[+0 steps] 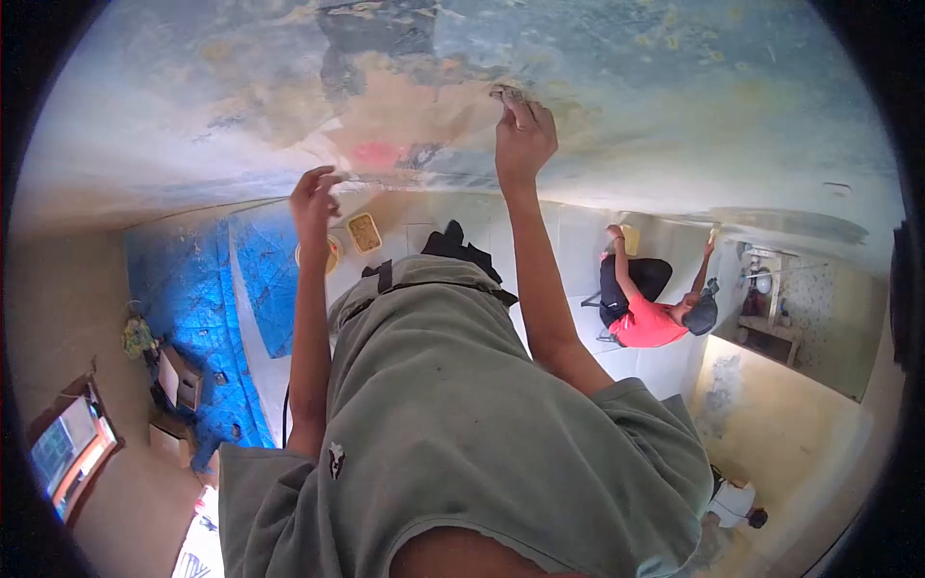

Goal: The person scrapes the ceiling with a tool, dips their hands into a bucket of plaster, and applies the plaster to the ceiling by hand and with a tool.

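Note:
My right hand (pixel 526 135) is raised against the patchy wall (pixel 617 96), its fingers pinched on a small dark grey piece (pixel 503 93) pressed to the surface. I cannot make out whether that piece is a scraper or folded sandpaper. Lower and to the left, my left hand (pixel 316 202) hangs in front of the wall with loosely bent fingers apart and nothing visible in them. Bare and stained patches mark the wall around my right hand, with a pinkish red spot (pixel 378 154) between the two hands.
Below my left hand stand a rectangular tub (pixel 364 233) and a round container (pixel 332 254), partly behind my forearm. A blue tarp (pixel 198 318) covers floor at left, with boxes (pixel 173 438). A co-worker in red (pixel 650 318) reaches to the wall at right. Another person (pixel 734 501) is behind.

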A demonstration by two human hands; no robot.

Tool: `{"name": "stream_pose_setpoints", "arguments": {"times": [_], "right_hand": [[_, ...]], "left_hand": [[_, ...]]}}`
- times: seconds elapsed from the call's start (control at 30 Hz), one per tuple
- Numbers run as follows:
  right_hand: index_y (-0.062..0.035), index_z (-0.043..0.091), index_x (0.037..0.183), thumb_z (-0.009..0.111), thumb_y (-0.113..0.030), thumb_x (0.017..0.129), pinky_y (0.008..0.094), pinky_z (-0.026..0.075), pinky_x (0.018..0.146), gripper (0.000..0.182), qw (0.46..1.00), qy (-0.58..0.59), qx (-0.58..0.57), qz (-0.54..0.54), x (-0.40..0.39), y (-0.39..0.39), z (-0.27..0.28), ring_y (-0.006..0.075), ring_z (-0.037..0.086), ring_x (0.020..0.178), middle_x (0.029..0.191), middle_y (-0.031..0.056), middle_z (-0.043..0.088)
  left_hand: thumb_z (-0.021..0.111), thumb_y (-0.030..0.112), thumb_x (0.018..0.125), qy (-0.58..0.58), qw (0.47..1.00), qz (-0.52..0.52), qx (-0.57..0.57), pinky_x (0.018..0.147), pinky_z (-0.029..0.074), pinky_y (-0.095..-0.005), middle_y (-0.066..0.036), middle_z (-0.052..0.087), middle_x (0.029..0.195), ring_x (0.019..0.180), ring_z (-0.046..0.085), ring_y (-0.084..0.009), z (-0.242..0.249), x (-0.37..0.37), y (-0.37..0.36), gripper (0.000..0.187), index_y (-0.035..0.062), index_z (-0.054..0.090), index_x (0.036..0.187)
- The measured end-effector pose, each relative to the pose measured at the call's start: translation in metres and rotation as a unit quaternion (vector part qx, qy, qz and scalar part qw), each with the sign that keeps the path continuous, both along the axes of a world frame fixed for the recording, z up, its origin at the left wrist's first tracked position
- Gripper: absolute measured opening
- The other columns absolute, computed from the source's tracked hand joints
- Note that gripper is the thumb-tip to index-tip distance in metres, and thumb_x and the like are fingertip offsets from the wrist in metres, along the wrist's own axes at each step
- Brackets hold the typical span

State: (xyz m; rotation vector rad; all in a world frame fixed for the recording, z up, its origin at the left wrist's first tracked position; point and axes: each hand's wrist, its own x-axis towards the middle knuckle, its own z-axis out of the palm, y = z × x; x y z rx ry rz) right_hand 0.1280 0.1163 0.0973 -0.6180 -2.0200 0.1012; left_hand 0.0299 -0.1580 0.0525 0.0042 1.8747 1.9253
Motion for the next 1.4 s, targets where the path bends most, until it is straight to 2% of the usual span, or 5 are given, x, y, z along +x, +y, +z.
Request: {"name": "stream_pose_setpoints", "arguments": {"times": [0.33,0.73,0.87,1.07,1.4], "right_hand": [[-0.0111,0.069,0.101,0.067,-0.001,0.071,0.0358,0.053,0.069,0.032,0.997,-0.031,0.001,0.072,0.013,-0.007,0.0,0.0261,0.061,0.084,0.097,0.0089,0.066],[-0.0103,0.064,0.084,0.077,-0.014,0.071,0.0351,0.048,0.072,0.018,0.952,0.102,-0.287,0.009,0.02,-0.001,0.01,0.0252,0.059,0.082,0.085,0.0058,0.064],[-0.0104,0.064,0.089,0.078,-0.012,0.072,0.0349,0.05,0.071,0.022,0.988,0.016,-0.155,-0.016,0.022,-0.007,0.003,0.0225,0.059,0.083,0.091,0.006,0.06],[-0.0108,0.061,0.098,0.078,-0.014,0.074,0.0302,0.054,0.062,0.029,0.915,0.158,-0.367,0.054,0.014,-0.017,0.001,0.0167,0.058,0.084,0.102,0.0048,0.05],[-0.0169,0.069,0.093,0.073,-0.007,0.073,0.0334,0.05,0.064,0.023,0.998,0.03,0.006,0.057,0.014,0.009,0.018,0.0232,0.058,0.079,0.091,0.0008,0.062]], "left_hand": [[0.075,0.021,0.076,0.114,0.99,-0.081,0.012,0.04,0.049,-0.0239,-0.009,0.07,0.082,0.049,0.059,-0.0103,0.087,0.035,0.186,0.03,-0.0022,0.069,0.093],[0.069,0.011,0.079,0.086,0.994,-0.015,0.068,0.033,0.041,-0.026,-0.009,0.066,0.071,0.042,0.054,-0.0096,0.079,0.053,0.201,0.017,-0.0044,0.064,0.085],[0.069,0.01,0.079,0.074,0.995,-0.014,0.068,0.033,0.041,-0.0264,-0.008,0.066,0.072,0.043,0.054,-0.0098,0.07,0.051,0.193,0.017,-0.0037,0.064,0.087],[0.073,0.01,0.076,0.163,0.986,-0.035,0.007,0.035,0.041,-0.0263,-0.009,0.065,0.068,0.042,0.053,-0.01,0.081,0.054,0.189,0.022,-0.0025,0.064,0.091],[0.07,0.009,0.08,0.177,0.983,-0.042,0.023,0.04,0.042,-0.029,-0.01,0.063,0.059,0.043,0.053,-0.0119,0.097,0.054,0.197,0.019,-0.0028,0.064,0.092]]}}
